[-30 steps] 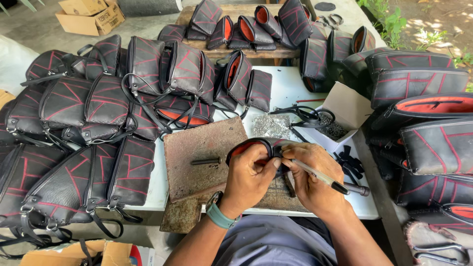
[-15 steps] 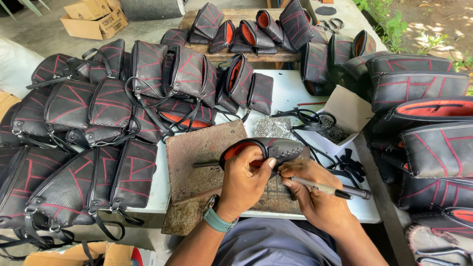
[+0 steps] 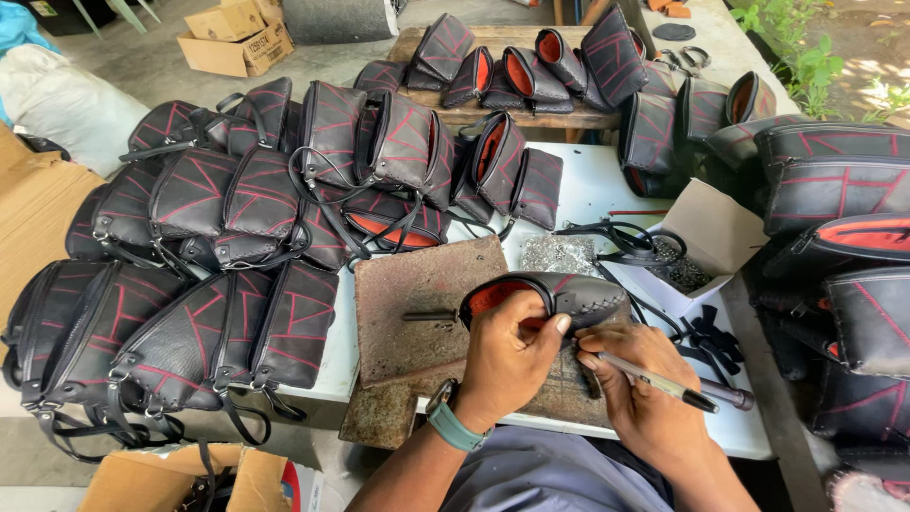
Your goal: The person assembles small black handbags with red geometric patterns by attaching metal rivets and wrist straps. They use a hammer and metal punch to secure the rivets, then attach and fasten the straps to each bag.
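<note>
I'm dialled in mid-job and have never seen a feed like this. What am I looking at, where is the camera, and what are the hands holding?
One camera, worn on the person's head, looks down at their own two bare hands. The left hand steadies a small black pouch with a red lining on a rusty metal plate. The right hand holds a pen at the pouch's edge. The white table also carries many finished black bags with red stitching and an open white box of small metal parts.

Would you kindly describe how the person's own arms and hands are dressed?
Both forearms are bare, with no sleeves and no gloves. The left hand has a watch with a teal band at its wrist. The right hand shows no watch or band, and no rings are visible.
</note>
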